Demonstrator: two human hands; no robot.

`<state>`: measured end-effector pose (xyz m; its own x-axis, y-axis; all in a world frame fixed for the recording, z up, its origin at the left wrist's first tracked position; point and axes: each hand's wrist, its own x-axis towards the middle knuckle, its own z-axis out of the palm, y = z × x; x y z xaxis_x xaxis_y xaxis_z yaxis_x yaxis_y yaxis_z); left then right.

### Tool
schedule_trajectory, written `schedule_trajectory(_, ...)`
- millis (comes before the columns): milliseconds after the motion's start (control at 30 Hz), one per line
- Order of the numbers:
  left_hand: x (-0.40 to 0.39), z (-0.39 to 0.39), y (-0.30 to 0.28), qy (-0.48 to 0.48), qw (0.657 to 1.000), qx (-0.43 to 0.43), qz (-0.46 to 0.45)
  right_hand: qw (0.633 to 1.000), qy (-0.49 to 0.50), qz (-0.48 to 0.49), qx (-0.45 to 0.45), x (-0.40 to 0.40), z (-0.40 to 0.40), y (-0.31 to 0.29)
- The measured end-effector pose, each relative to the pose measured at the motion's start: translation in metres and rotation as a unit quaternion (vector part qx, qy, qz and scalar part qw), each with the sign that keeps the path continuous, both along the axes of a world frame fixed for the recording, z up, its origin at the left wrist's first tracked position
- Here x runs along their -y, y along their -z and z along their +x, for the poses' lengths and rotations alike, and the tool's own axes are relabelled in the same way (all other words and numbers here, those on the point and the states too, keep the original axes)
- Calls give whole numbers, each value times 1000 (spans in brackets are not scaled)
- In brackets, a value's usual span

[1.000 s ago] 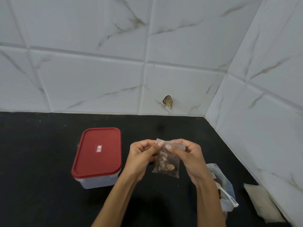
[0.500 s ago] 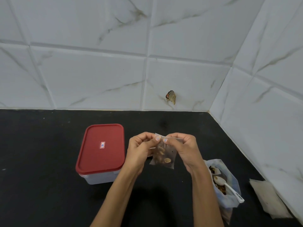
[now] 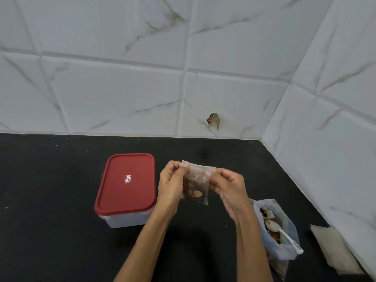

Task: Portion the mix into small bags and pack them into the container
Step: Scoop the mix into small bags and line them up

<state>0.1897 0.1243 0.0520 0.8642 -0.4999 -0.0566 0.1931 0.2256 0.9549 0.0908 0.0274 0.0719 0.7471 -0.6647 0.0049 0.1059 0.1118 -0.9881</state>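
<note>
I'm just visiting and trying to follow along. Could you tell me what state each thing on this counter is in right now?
small bag: holds some mix, held up off the counter, top edge pinched by both hands.
left hand: pinching the bag's top left corner.
right hand: pinching the bag's top right.
container: red lid on, resting on the counter.
large bag of mix: open, white spoon standing in it.
flat empty bags: lying by the wall.

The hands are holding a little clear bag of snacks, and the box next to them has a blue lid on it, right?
Not quite. The lid on the clear plastic box is red, not blue, as the head view shows. The rest is right: the left hand and right hand both pinch the top of the little clear bag of snacks, and the box sits next to them on the black counter.
</note>
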Motion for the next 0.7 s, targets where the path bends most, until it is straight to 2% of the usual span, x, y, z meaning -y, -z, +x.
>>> schedule_trajectory(267,0,-5,-7,66,997,19,-25,999,11,28,36,1,-5,-1)
schedule_trajectory(500,3,-13,-10,71,996,-37,-42,997,45,50,47,3,-9,-1)
schedule_trajectory(700,4,-15,-11,81,995,-38,-43,998,50,10,40,5,-14,0)
